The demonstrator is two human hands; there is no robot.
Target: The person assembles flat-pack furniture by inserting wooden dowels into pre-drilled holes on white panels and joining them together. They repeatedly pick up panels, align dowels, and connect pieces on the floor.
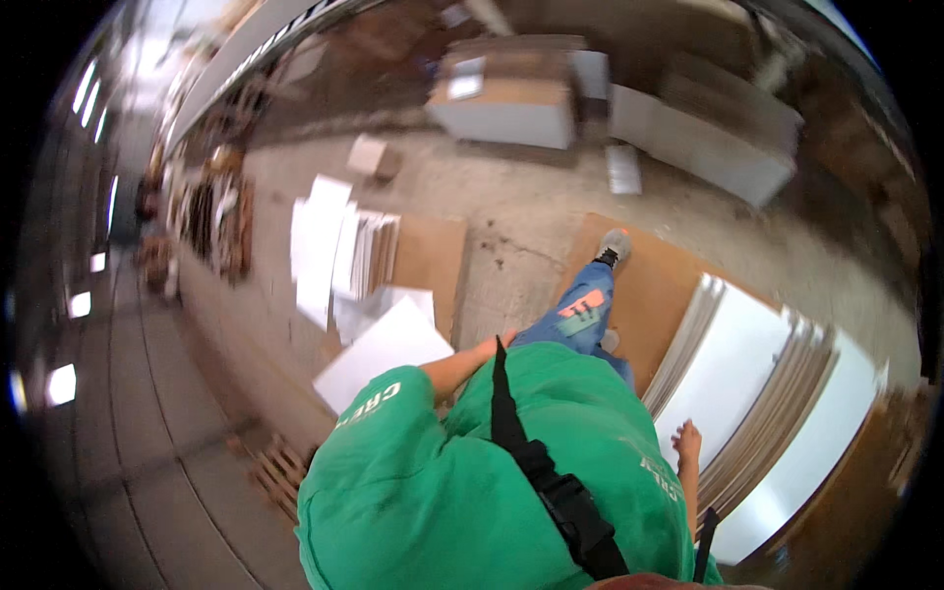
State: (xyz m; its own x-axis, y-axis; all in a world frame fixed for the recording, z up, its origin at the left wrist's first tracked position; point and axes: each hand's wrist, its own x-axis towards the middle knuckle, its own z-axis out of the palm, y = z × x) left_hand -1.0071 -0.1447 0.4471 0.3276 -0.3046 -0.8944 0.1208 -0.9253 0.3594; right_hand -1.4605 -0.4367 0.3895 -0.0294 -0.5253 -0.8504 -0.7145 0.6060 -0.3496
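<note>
Beside the white panels, your right hand is hanging empty, loosely curled; your left hand is sitting by your jeans, grip unclear.

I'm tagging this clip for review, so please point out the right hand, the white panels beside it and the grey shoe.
Right hand [687, 442]: head view, on the middle of the hand.
White panels [733, 359]: head view, on one panel's broad white face.
Grey shoe [615, 245]: head view, on its upper.
</note>
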